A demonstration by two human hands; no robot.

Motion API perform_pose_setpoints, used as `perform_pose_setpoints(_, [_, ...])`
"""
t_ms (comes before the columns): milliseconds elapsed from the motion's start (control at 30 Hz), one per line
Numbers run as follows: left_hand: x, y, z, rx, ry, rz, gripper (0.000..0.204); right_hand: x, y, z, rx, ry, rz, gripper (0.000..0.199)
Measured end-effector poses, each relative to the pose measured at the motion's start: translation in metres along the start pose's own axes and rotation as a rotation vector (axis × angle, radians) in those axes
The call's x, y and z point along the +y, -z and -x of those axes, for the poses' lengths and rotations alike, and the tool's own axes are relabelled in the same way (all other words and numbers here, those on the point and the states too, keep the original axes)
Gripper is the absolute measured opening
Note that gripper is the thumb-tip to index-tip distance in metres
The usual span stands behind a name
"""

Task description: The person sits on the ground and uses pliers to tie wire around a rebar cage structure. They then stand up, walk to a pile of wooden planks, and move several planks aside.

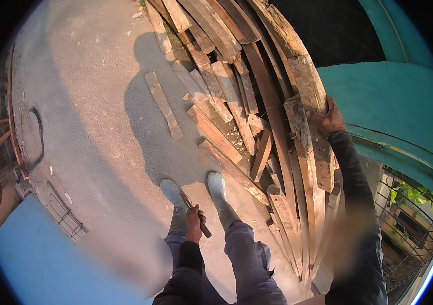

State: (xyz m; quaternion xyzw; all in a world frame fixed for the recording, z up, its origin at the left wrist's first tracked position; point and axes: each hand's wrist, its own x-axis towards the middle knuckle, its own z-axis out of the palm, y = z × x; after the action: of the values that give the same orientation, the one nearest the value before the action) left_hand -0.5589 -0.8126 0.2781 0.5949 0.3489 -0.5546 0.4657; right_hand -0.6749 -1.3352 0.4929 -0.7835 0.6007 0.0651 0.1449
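My left hand (194, 223) is closed around a dark, slim hand tool (187, 201), held in front of my legs. One end of the tool points up toward my boots and the other sticks out below the fist; its exact kind is unclear. Out to the right, my right arm reaches to the pile of timber. There my right hand (328, 121) grips the edge of a weathered wooden plank (308, 81), thumb on the near face. Part of the fingers is hidden behind the wood. Many old boards of differing lengths lean and lie around that plank.
A short loose board (163, 105) lies on the concrete ground (94, 112) left of the pile. Reddish boards (215, 133) jut toward my grey boots (217, 187). A teal wall (389, 96) and wire mesh (419, 229) stand right; a blue panel (38, 249) is lower left.
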Motion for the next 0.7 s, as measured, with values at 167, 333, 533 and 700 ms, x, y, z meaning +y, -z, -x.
perform_pose_setpoints(167, [0.003, -0.003, 0.006, 0.039, 0.046, 0.035, 0.017, -0.001, -0.005, -0.006, 0.511, 0.192, 0.316, 0.082])
perform_pose_setpoints(333, [0.016, -0.016, 0.015, 0.008, 0.016, 0.086, 0.02, -0.021, -0.122, 0.067, 0.171, 0.326, -0.074, 0.057])
perform_pose_setpoints(533, [0.032, -0.017, 0.019, 0.012, 0.035, 0.03, 0.02, -0.014, -0.339, 0.163, -0.541, 0.041, -0.22, 0.047])
perform_pose_setpoints(700, [0.04, -0.015, 0.02, 0.065, 0.059, 0.079, 0.018, -0.046, -0.423, 0.165, -0.602, -0.097, -0.012, 0.054])
